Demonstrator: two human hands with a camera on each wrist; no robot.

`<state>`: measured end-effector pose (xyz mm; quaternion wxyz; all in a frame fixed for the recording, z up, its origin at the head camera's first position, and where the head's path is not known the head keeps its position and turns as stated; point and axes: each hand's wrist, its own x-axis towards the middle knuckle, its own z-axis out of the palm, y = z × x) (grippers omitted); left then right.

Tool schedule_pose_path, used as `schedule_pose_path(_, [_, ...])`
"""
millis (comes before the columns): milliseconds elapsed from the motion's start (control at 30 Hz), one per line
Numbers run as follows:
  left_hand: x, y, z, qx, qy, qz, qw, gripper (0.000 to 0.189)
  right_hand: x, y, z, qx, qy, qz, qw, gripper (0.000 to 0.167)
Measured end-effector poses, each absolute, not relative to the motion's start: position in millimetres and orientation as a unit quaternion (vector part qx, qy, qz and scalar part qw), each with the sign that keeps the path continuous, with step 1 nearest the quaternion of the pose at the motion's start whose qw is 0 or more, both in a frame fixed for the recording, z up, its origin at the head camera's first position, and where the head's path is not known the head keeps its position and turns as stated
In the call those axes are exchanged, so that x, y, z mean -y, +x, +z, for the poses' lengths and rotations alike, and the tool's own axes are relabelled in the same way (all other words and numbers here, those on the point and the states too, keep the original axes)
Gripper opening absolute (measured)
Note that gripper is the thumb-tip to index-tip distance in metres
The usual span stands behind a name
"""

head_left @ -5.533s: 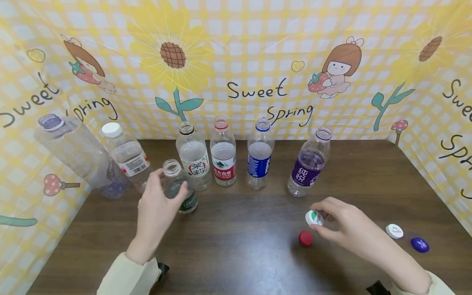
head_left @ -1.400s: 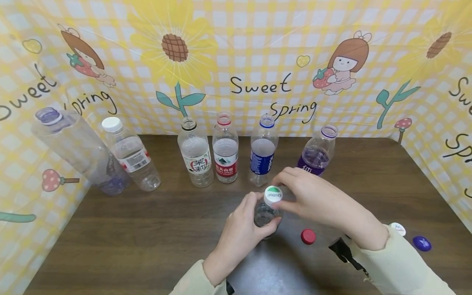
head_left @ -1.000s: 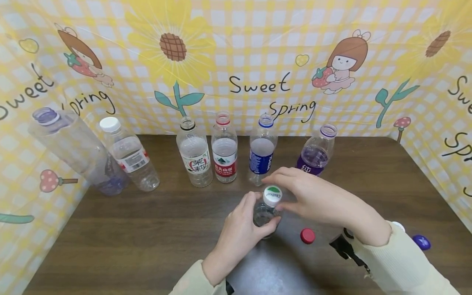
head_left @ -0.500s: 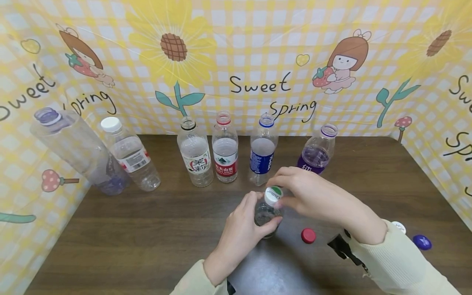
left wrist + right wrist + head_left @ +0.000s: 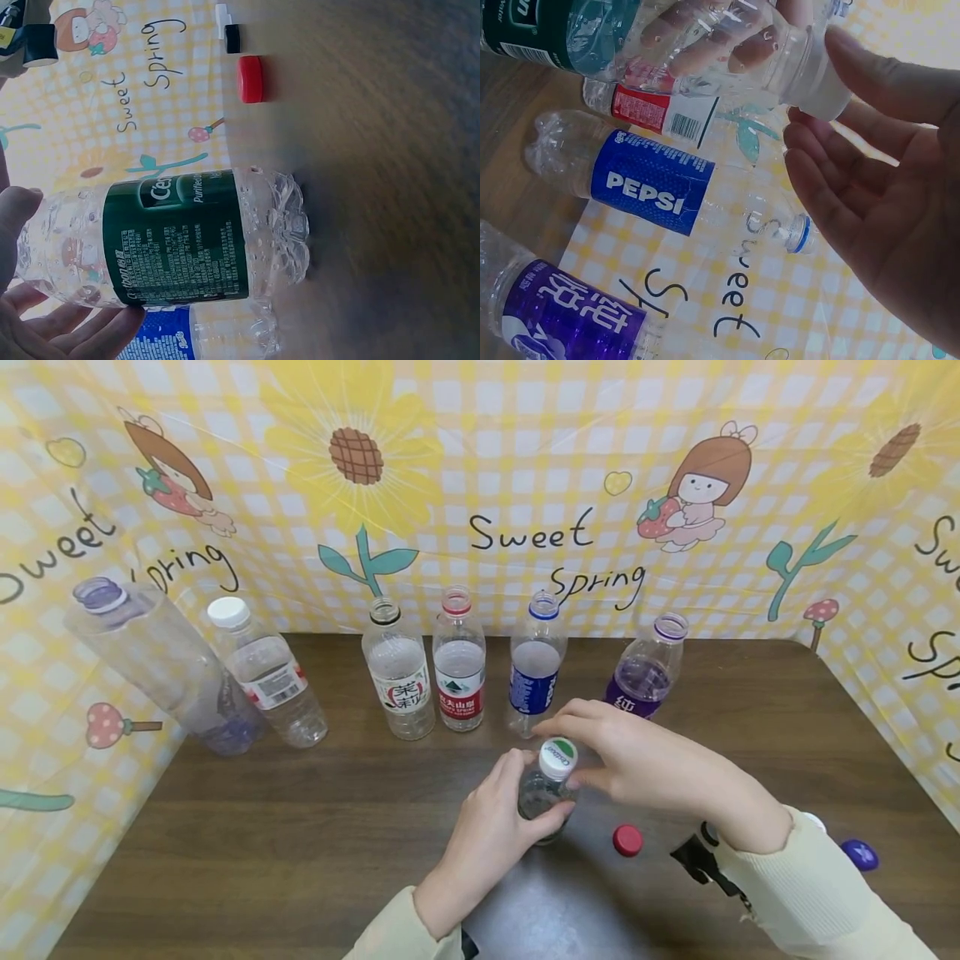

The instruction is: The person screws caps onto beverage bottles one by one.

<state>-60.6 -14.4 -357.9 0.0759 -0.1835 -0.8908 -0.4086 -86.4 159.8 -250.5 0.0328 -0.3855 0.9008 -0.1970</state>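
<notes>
Near the middle of the table stands a clear plastic bottle (image 5: 540,800) with a green label (image 5: 176,240). My left hand (image 5: 487,822) grips it around the upper body, thumb on the near side. A white bottle cap (image 5: 558,760) with a green mark sits on its neck. Over it, my right hand (image 5: 645,764) curves its thumb and fingers around the cap; in the right wrist view the thumb touches the cap's side. A red cap (image 5: 627,840) lies on the table just right of the bottle.
Behind stand uncapped bottles: jasmine-label (image 5: 401,689), red-label (image 5: 459,685), blue Pepsi (image 5: 533,685) and purple-label (image 5: 637,685). Left are a white-capped bottle (image 5: 273,681) and a large clear bottle (image 5: 161,664). A purple cap (image 5: 860,854) lies right, beside a white one mostly behind the sleeve.
The left hand has brought the green-label bottle from the left to the middle, and the right hand has put the white cap on it. Lately the cap's printing has turned while the bottle stays put.
</notes>
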Motion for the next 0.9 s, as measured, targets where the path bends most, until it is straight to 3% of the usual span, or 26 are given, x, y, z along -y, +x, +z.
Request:
schedule_pose_path(267, [14.3, -60.3, -357.4, 0.891, -0.182, -0.41, 0.071, 0.045, -160.4, -89.7, -253.2, -0.892, -0.412, -0.188, 0.008, 0.032])
schedule_pose_path(900, [11.2, -58.0, -357.4, 0.893, -0.169, -0.405, 0.105, 0.045, -154.9, -80.4, -265.8, -0.913, -0.34, -0.22, -0.036, 0.025])
